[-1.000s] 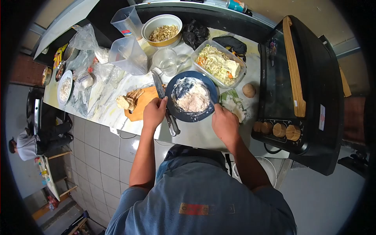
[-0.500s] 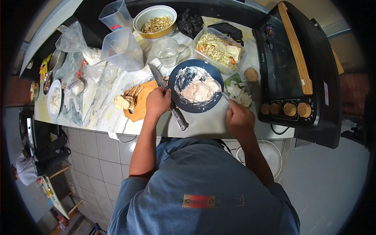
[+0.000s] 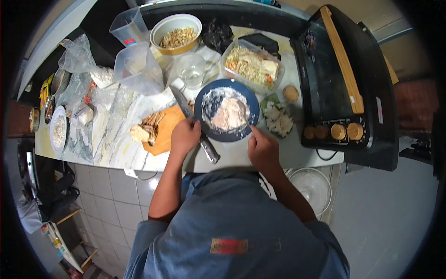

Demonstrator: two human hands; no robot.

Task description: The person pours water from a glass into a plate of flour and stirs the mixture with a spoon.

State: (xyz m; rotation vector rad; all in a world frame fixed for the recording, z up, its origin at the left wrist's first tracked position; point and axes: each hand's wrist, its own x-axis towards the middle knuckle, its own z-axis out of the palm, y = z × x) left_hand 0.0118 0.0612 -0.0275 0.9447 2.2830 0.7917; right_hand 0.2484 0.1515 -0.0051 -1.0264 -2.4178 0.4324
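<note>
Our right hand sits nearer plate now, curled, hold unclear; dough lies left, toward counter's back edge; left hand pinches plate.

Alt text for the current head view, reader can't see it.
A dark blue plate of pale mixture, a person's left hand at its left rim by a knife, right hand at its lower right. Nearby: cutting board, tub of shredded food, pot of chopped food, black oven.
</note>
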